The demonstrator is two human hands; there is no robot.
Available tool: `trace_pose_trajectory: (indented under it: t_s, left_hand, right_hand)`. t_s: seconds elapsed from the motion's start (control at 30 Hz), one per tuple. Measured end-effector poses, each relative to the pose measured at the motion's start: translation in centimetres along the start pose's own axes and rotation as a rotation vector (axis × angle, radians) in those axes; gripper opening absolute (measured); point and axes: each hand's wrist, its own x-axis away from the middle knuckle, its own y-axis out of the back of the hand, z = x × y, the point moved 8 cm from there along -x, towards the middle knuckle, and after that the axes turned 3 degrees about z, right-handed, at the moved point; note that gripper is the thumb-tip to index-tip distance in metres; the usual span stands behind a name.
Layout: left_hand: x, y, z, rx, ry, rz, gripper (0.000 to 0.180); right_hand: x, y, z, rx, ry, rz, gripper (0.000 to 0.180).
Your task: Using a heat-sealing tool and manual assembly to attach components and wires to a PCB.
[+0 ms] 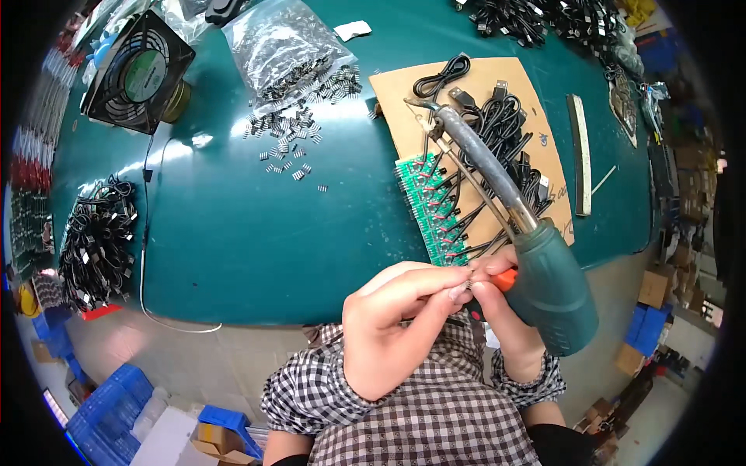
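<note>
My right hand (pixel 511 322) is closed around a soldering gun (pixel 553 283) with a green handle, an orange trigger and a long metal barrel. Its barrel points away to the upper left, over the cables. My left hand (pixel 388 322) pinches thumb against forefinger, meeting the right fingertips at the table's near edge. Something tiny and metallic sits between the fingertips, too small to name. Just beyond them lies a strip of green circuit boards (pixel 427 206) with pins along its left edge. Black USB cables (pixel 497 116) run from it across a cardboard sheet (pixel 536 89).
Small pinned connectors (pixel 289 132) lie scattered before an open plastic bag (pixel 284 46). A black fan (pixel 140 74) stands at the far left, a bundle of black cables (pixel 97 245) nearer. More cables (pixel 536 19) lie far right; a pale bar (pixel 580 155) lies beside the cardboard.
</note>
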Motion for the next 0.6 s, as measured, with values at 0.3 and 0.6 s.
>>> trace_pose_trajectory:
  t_s: [0.3,0.6]
  left_hand:
    - [0.5,-0.7,1.8,0.401,0.197,-0.025,0.018]
    - [1.7,-0.4,0.9,0.014,0.109,-0.027,0.017]
  right_hand:
    - [0.4,0.4,0.9,0.173,0.073,-0.056,0.020]
    - [0.5,-0.2,0.5,0.048,0.015,0.022,0.026]
